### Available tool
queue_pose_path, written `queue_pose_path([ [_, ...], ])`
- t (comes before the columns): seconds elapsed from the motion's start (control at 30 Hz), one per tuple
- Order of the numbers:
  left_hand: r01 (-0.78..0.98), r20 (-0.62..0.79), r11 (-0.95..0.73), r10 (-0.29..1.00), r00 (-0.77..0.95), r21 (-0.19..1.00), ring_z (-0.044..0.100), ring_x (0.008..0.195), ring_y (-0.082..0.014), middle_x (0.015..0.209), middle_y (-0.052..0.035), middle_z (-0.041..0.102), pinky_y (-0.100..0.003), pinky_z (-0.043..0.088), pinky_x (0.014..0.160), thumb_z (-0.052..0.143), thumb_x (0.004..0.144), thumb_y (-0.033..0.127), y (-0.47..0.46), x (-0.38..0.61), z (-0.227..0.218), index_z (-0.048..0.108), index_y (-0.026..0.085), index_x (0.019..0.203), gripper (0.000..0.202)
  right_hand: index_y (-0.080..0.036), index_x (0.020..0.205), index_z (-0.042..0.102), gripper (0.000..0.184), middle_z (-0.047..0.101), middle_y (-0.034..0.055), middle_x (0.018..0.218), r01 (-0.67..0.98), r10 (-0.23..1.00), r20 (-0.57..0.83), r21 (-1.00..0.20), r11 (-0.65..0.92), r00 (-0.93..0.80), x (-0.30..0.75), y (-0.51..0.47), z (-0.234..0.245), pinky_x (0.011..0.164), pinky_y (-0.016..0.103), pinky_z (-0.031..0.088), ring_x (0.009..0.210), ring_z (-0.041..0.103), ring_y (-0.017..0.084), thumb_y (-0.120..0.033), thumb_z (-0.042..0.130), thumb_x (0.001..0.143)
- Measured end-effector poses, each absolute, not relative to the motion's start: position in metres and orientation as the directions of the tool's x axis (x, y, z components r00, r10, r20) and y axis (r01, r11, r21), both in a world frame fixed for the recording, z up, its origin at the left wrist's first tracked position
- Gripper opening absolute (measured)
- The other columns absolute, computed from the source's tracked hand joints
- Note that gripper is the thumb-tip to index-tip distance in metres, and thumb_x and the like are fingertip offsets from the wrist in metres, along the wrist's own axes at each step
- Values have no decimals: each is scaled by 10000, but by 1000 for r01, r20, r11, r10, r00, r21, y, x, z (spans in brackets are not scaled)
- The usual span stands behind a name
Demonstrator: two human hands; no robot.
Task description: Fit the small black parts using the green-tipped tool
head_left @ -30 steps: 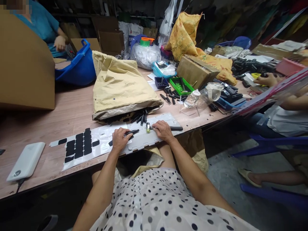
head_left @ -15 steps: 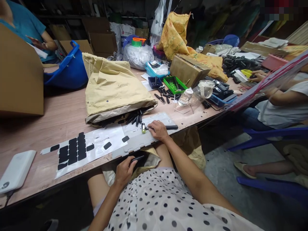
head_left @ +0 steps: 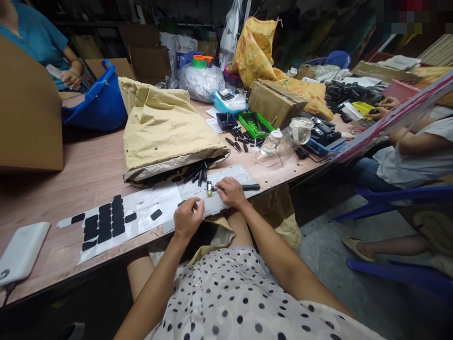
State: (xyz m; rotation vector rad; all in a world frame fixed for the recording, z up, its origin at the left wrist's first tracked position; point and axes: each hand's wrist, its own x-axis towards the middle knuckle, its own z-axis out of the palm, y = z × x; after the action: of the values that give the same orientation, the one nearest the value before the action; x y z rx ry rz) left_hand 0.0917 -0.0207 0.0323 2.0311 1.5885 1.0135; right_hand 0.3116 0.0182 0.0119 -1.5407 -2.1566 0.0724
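My right hand (head_left: 230,192) is wrapped round a small hammer (head_left: 251,187) lying across a light grey board (head_left: 212,206). The hammer's head with a yellowish face points left, and its black grip sticks out to the right. My left hand (head_left: 188,218) is over the board's left front edge, fingers loosely curled, thumb apart, with nothing visible in it. Several black pen-like pieces (head_left: 200,174) lie at the mouth of a tan sack (head_left: 159,130). On a white sheet (head_left: 141,200) are rows of black rounded patches (head_left: 112,219); one is partly hidden behind my left hand.
An open tan bag (head_left: 212,236) lies across my lap. A white power bank (head_left: 24,252) is at the left. Further back are a green tray (head_left: 272,128), a water bottle (head_left: 272,143), a carton (head_left: 274,101) and a blue basket (head_left: 101,106). Other people sit at both sides.
My left hand has risen from the lap bag to the board's edge; the black pen-like piece it held no longer shows. My right hand stays on the hammer.
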Motion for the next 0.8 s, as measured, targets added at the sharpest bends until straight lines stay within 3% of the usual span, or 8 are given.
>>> queue_pose_path([
  [0.17, 751, 248, -128, 968, -49, 648, 657, 795, -222, 844, -48, 686, -337, 521, 739, 618, 822, 323, 60, 116, 35, 728, 228, 883, 158, -237, 1015, 716, 158, 653, 70, 948, 875, 905, 347, -322, 361, -245, 312, 19, 10, 846, 352, 413, 937, 533, 247, -198, 605, 909],
  [0.33, 821, 187, -73, 981, -42, 567, 654, 949, -292, 951, -75, 666, -376, 520, 757, 688, 760, 308, 81, 132, 24, 721, 246, 820, 92, -235, 1022, 715, 156, 641, 66, 942, 869, 901, 352, -326, 373, -254, 312, 20, 9, 841, 349, 408, 937, 524, 244, -206, 609, 911],
  [0.47, 839, 181, -96, 983, -2, 535, 633, 972, -310, 967, -83, 683, -397, 509, 783, 700, 751, 275, 72, 124, 25, 712, 249, 826, 80, -241, 1017, 712, 153, 641, 66, 948, 871, 903, 353, -330, 365, -245, 312, 19, 8, 844, 350, 408, 939, 524, 245, -204, 608, 912],
  [0.7, 764, 190, -312, 950, 248, 565, 590, 833, -231, 865, -10, 727, -358, 483, 809, 722, 770, 286, 46, 47, 28, 710, 279, 862, 94, -229, 1023, 715, 163, 639, 80, 969, 870, 905, 352, -336, 362, -241, 313, 19, 7, 853, 360, 408, 956, 522, 256, -205, 600, 910],
  [0.8, 742, 162, -319, 947, 278, 589, 587, 846, -231, 853, -6, 723, -353, 477, 802, 714, 768, 273, 39, 26, 24, 726, 278, 883, 116, -235, 1014, 718, 156, 643, 81, 963, 874, 904, 355, -327, 359, -238, 314, 18, 7, 846, 362, 410, 954, 527, 261, -215, 599, 916],
])
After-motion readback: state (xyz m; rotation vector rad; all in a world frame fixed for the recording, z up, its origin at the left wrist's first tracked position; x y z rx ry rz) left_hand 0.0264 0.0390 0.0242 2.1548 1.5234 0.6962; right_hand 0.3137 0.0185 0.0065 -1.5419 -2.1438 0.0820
